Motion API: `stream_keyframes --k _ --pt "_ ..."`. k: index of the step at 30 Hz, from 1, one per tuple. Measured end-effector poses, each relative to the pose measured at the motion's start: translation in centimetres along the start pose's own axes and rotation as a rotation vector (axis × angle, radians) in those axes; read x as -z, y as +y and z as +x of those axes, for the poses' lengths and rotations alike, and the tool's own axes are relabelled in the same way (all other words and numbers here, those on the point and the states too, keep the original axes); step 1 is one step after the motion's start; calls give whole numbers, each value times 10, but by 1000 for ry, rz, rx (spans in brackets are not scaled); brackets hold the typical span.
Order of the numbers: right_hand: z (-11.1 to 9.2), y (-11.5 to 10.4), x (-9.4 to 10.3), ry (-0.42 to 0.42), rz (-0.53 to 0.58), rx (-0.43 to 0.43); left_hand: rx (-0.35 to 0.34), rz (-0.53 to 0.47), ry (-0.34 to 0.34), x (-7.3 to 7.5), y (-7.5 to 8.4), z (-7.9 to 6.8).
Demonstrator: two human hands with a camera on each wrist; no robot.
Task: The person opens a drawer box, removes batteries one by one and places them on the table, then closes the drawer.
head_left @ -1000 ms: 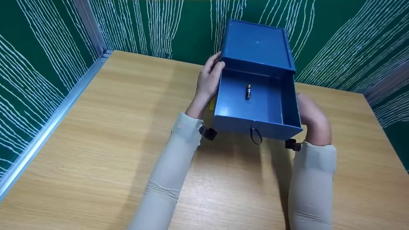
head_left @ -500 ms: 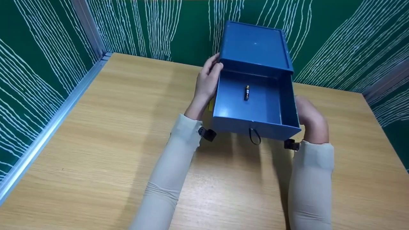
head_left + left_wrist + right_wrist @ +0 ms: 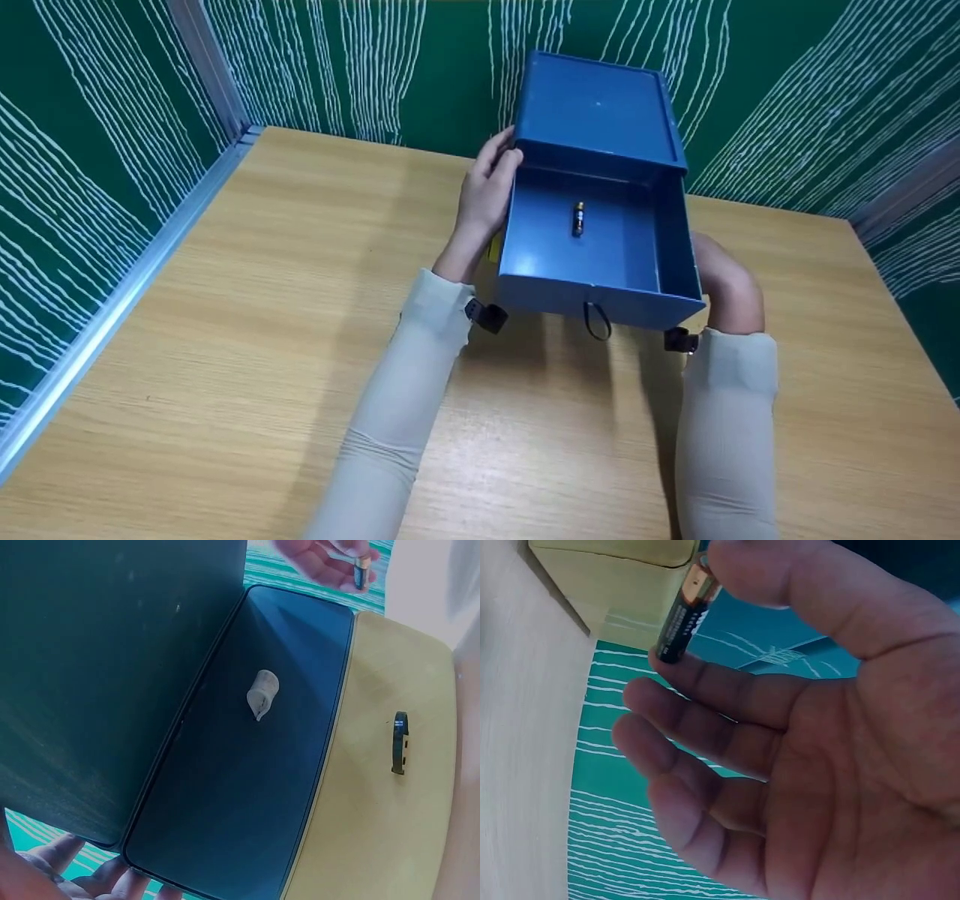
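A blue drawer unit (image 3: 600, 112) stands at the back of the table, its top drawer (image 3: 622, 247) pulled out. Inside that drawer lies a battery (image 3: 578, 219). My left hand (image 3: 484, 199) rests against the unit's left side, thumb near the casing's front edge, fingers fairly straight. My right hand (image 3: 840, 720) is beside the unit's right side, mostly hidden behind the drawer in the head view. It pinches a black and copper battery (image 3: 684, 615) between thumb and index finger, the other fingers loosely bent.
Below the open drawer, the left wrist view shows a blue drawer front (image 3: 240, 765) with a whitish knob (image 3: 262, 694) and a yellow drawer front (image 3: 367, 825) with a black loop (image 3: 400, 742). Green panels with white lines (image 3: 457, 67) surround the wooden table (image 3: 225, 337).
My right wrist has shifted slightly left and away from me, close along the unit's side. The left hand stays in place, and the battery lies still in the drawer.
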State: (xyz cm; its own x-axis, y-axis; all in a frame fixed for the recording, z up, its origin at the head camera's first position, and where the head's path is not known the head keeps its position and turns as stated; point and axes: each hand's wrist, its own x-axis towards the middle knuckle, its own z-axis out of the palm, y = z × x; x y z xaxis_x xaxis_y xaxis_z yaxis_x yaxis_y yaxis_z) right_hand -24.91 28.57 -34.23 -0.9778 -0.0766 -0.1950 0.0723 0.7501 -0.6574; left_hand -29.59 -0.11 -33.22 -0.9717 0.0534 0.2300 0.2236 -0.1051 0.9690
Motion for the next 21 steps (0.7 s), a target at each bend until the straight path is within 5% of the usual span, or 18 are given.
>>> stream_keyframes --k 7,13,21 --pt "2 0 -4 0 32 -18 -16 53 13 -1 -10 6" --pt "3 -1 -6 -7 122 -96 -9 53 15 -1 -10 6" --pt "8 2 -5 -41 101 -154 14 22 3 0 -5 4"
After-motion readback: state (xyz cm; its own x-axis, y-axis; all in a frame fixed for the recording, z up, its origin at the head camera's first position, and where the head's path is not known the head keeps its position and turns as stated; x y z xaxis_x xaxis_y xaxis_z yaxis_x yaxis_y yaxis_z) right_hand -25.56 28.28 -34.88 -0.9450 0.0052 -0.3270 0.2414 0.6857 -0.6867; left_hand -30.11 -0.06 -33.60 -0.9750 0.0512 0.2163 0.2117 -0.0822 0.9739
